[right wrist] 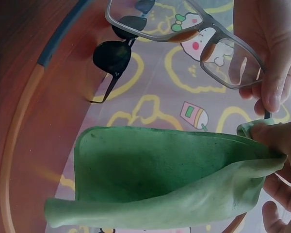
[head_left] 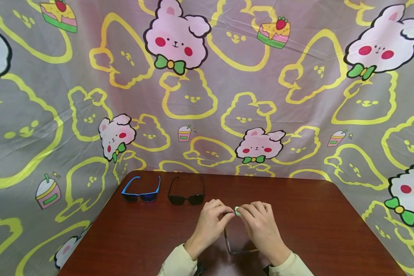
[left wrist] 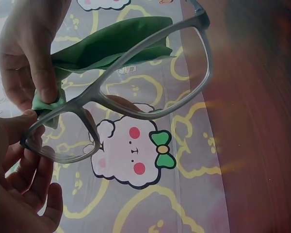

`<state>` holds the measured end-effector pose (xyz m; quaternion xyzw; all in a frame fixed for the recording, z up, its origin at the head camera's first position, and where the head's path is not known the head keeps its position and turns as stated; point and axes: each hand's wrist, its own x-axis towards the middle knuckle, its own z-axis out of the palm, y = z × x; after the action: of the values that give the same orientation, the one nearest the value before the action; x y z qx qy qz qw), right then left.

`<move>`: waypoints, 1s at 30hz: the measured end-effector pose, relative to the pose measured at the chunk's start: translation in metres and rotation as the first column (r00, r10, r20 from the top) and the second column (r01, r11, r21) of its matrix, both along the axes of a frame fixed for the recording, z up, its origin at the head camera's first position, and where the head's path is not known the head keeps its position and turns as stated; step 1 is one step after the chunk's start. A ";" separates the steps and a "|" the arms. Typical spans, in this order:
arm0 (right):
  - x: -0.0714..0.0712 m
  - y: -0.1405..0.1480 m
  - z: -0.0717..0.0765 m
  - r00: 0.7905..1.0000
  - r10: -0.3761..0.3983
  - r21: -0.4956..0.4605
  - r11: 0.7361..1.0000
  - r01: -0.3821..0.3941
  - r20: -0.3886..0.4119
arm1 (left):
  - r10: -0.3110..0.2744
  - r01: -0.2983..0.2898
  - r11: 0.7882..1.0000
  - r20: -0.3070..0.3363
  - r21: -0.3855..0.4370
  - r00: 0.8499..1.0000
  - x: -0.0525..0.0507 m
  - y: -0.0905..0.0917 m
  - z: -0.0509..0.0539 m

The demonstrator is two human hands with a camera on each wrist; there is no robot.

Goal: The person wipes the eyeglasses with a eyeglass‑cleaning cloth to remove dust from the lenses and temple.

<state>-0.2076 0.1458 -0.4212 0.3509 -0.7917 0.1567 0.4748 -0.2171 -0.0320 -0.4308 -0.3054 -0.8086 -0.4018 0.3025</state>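
Observation:
A pair of eyeglasses (left wrist: 89,94) with a grey frame and clear lenses is held above the table. My left hand (head_left: 212,220) grips it at one outer end, its fingers by the lens in the left wrist view. From the other side, my right hand (head_left: 260,222) pinches a green cloth (right wrist: 131,165) against that same end, near the hinge. Most of the cloth hangs loose and folded from the right fingers. One long temple (right wrist: 22,107), brown with a dark blue part, sweeps down the right wrist view. The fingers hide the exact contact spot.
Blue-framed sunglasses (head_left: 140,197) lie at the table's far left, temples unfolded. Black sunglasses (head_left: 186,200) are just right of them, also unfolded. The brown table (head_left: 314,230) meets a patterned cloth curtain (head_left: 210,96) behind and at both sides.

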 end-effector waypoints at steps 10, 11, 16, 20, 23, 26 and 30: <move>0.001 0.005 -0.004 0.999 -0.017 0.028 0.999 0.016 0.040 | 0.004 -0.004 1.000 -0.023 -0.003 1.000 -0.001 -0.001 -0.003; 0.001 0.005 -0.004 0.999 -0.018 0.029 0.999 0.017 0.047 | 0.004 -0.004 1.000 -0.026 0.000 1.000 -0.001 -0.002 -0.003; 0.001 0.008 -0.005 0.996 -0.020 0.029 0.999 0.017 0.085 | 0.005 -0.005 1.000 -0.024 0.003 1.000 -0.002 -0.003 -0.003; 0.001 0.009 -0.005 0.995 -0.015 0.029 1.000 0.012 0.094 | -0.001 0.001 1.000 -0.013 0.001 1.000 -0.002 -0.003 -0.002; 0.001 0.010 -0.006 0.996 -0.009 0.027 1.000 0.006 0.089 | -0.005 0.005 1.000 -0.016 -0.004 1.000 -0.001 -0.004 -0.002; 0.000 0.011 -0.006 0.997 -0.009 0.025 1.000 0.007 0.079 | -0.002 0.002 1.000 -0.025 -0.001 1.000 -0.002 -0.004 -0.002; 0.000 0.013 -0.006 0.997 -0.017 0.015 1.000 0.016 0.080 | 0.004 -0.004 1.000 -0.034 0.022 0.999 -0.003 -0.006 -0.003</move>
<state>-0.2081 0.1591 -0.4269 0.3413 -0.8141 0.1609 0.4415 -0.2196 -0.0379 -0.4334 -0.3073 -0.7995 -0.4047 0.3203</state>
